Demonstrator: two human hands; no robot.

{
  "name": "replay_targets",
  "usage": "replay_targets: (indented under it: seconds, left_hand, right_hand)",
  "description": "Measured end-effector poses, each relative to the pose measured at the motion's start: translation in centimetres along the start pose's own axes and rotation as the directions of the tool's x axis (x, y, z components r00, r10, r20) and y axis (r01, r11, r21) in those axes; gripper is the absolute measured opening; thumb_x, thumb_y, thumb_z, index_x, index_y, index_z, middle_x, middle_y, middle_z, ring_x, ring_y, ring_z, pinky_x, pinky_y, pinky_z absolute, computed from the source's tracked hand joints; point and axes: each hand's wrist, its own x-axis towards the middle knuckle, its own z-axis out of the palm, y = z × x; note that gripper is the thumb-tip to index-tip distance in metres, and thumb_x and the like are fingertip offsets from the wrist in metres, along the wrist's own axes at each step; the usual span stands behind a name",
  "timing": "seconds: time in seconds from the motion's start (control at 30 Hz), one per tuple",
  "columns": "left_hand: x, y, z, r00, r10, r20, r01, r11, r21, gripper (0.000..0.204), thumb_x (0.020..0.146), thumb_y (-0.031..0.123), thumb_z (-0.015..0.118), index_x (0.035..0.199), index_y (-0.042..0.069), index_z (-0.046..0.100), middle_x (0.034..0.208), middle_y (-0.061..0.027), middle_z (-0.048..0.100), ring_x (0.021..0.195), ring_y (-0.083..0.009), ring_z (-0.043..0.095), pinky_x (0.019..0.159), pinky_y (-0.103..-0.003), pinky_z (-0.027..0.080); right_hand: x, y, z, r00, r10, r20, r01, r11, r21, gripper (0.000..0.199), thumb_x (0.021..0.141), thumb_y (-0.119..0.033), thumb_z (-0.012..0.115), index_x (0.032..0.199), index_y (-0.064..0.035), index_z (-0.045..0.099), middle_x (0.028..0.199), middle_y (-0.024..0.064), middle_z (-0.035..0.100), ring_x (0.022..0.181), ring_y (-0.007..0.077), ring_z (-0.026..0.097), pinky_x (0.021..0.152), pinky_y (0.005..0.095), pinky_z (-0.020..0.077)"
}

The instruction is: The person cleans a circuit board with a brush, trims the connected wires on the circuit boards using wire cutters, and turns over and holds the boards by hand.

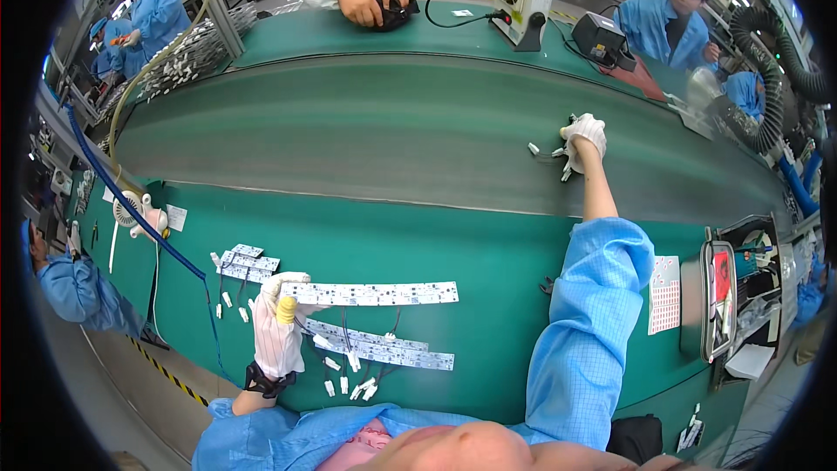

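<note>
My left hand (277, 331), in a striped white glove with a yellow thumb tip, pinches one end of a long white LED circuit board strip (375, 294). The strip lies level above the green table. Below it rest more white board strips (384, 349), with dark wires ending in white connectors (356, 361). Shorter boards (248, 263) lie beyond my left hand. My right hand (586, 135), gloved in white, reaches over the conveyor belt and closes around a wired piece with white connectors (534, 148); its body is mostly hidden by the fingers.
The conveyor belt (375, 139) crosses ahead of the green table (488, 253). A coiled blue cord (131, 209) hangs at left near a small white device (144, 216). At right sit a label sheet (664, 296) and a metal-edged bin (711, 301). Co-workers stand across the belt.
</note>
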Motion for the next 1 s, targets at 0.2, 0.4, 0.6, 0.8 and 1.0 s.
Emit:
replay_targets:
  seconds: [0.2,0.4,0.6,0.8,1.0]
  left_hand:
    - [-0.5,0.7,-1.5,0.999,0.043,0.020,-0.045,0.987,0.152,0.044,0.096,0.038,0.054,0.114,-0.002,0.052,0.097,-0.0115,0.060,0.088,-0.0217,0.067,0.080,-0.034,0.057]
    - [-1.5,1.0,-1.6,0.997,0.066,0.027,-0.067,0.998,0.006,0.045,0.096,0.039,0.054,0.115,-0.002,0.051,0.098,-0.0120,0.059,0.087,-0.0214,0.066,0.081,-0.035,0.057]
    - [-2.9,1.5,-2.6,0.995,0.099,0.028,-0.097,0.993,-0.074,0.046,0.094,0.039,0.057,0.116,-0.001,0.049,0.097,-0.0102,0.059,0.085,-0.0199,0.066,0.080,-0.035,0.056]
    - [-3.5,1.0,-5.0,0.965,0.261,0.020,-0.261,0.959,0.106,0.039,0.100,0.035,0.047,0.115,-0.001,0.053,0.093,-0.0098,0.062,0.071,-0.0139,0.059,0.067,-0.024,0.049]
    - [-5.0,2.8,-6.4,0.990,0.130,0.059,-0.122,0.986,-0.112,0.053,0.093,0.045,0.056,0.115,-0.003,0.050,0.095,-0.0116,0.060,0.087,-0.0208,0.065,0.080,-0.037,0.056]
  right_hand:
    - [0.9,-0.5,0.4,0.985,-0.091,0.146,0.089,0.996,0.025,0.046,0.066,-0.033,0.077,0.105,-0.0088,0.070,0.114,0.0191,0.063,0.102,0.0344,0.064,0.083,0.0416,0.0548]
    - [-1.5,-1.4,-0.5,0.889,-0.343,0.303,0.329,0.939,0.098,0.034,0.066,-0.033,0.069,0.086,-0.0062,0.073,0.088,0.0151,0.071,0.081,0.0288,0.069,0.071,0.0360,0.0539]
    - [-9.6,-4.7,-2.5,0.737,-0.555,0.386,0.354,0.803,0.480,0.038,0.070,-0.015,0.069,0.107,-0.0049,0.063,0.083,0.0058,0.062,0.064,0.0152,0.059,0.060,0.0302,0.0504]
    - [-24.2,-8.7,-7.3,0.354,-0.833,0.424,0.532,0.553,0.641,0.046,0.070,-0.012,0.069,0.115,-0.0062,0.060,0.096,0.0070,0.057,0.082,0.0166,0.058,0.071,0.0301,0.0507]
    - [-32.8,-10.0,-5.0,0.006,-0.918,0.397,0.902,0.177,0.395,0.051,0.067,-0.020,0.076,0.115,-0.0116,0.059,0.123,0.0136,0.050,0.114,0.0347,0.051,0.094,0.0408,0.0467]
